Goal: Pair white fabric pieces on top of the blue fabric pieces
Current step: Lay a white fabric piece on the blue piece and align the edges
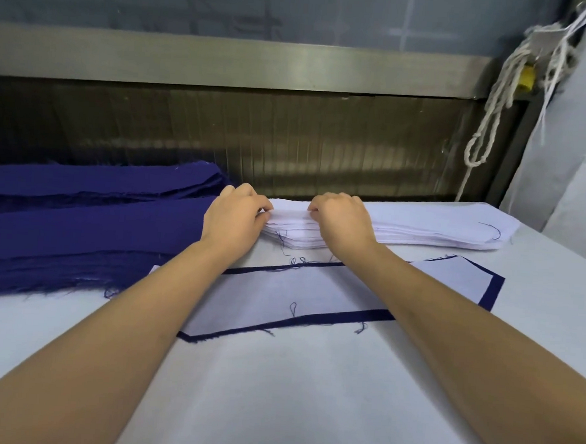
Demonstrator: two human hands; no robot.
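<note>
A stack of white fabric pieces [431,230] lies along the far side of the table. My left hand [233,214] pinches the top layers at the stack's left end. My right hand [341,218] rests on the stack a little to the right, its fingers curled onto the top piece's edge. Nearer to me a white piece [290,293] lies on a blue piece [493,289], with blue showing as a border around it. Two stacks of blue fabric pieces [88,230] with frayed edges lie at the left.
The table [308,394] is covered in pale cloth. A dark ribbed machine opening under a metal bar [260,65] runs along the back. White cords [497,107] hang at the back right beside a grey panel [568,177]. Loose blue threads lie around the pieces.
</note>
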